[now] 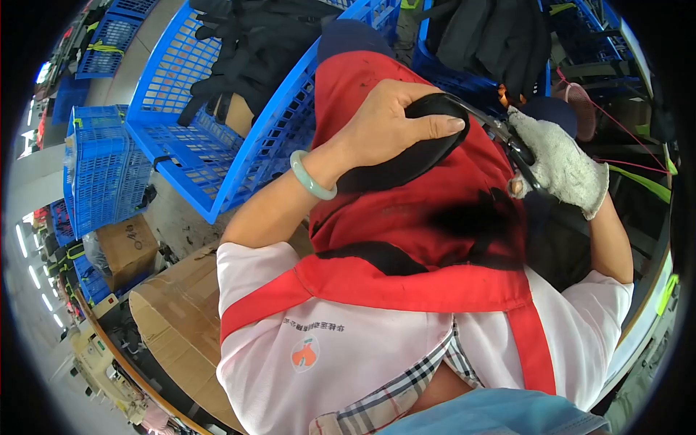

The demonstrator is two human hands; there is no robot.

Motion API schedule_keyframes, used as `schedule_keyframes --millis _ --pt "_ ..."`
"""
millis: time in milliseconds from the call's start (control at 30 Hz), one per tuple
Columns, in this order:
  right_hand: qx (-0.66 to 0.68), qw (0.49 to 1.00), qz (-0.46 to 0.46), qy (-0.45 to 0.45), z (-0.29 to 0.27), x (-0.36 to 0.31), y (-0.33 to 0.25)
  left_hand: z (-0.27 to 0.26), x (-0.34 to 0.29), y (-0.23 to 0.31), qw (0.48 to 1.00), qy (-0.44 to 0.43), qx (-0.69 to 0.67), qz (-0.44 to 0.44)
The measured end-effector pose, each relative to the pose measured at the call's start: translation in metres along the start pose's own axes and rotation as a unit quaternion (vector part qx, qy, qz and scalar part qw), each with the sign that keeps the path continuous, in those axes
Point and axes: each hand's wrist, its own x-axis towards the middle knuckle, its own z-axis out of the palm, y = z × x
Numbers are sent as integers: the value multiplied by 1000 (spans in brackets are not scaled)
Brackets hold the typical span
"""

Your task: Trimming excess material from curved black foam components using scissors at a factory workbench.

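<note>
Black fabric piece [406,163] sits just above the wearer's lap, over a red apron [355,225]; long narrow shape, matte, with a smooth curved lower edge, upper part bulging up under the thumb. Its long axis runs slantwise, low end toward the lower left, high end toward the upper right, by the scissors. Bare left hand [399,119] pinches it, thumb on top, other fingers mostly hidden; pale green bangle [308,181] on that wrist. Right hand [558,156], in a worn off-white glove, grips the scissors [500,132] by dark handles. Blades point up and left, tip end at the black piece's upper edge near the left thumb; whether they touch it, can't tell from here. Beyond the left forearm, a big blue mesh crate [268,130] stands at an angle, holding a loose heap of black pieces [250,54], several with finger-like strips, plus something tan near the bottom. Past the knees, toward the right, a second blue crate [442,72] holds more black pieces [500,36], larger and lying lengthwise. Farther left, stacked blue crates [109,167], contents not readable; next to them a brown cardboard box [129,246]. Cardboard sheet [174,326] lies beside the wearer's left side.
</note>
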Motion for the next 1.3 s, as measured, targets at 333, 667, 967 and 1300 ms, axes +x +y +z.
schedule_keyframes --millis 333,667,967,1300 --pt "71 996 -13 51 -5 0 -5 6 -3 -7 1000 10 -15 0" --pt "-50 998 -18 26 -39 -7 -12 17 1 -13 999 -36 -25 -14" --pt "-127 988 56 -72 -68 -2 -22 22 -3 -4 997 -46 -45 -41" --pt "-159 954 140 -214 -81 22 -50 23 -5 -18 999 -25 -33 -31"
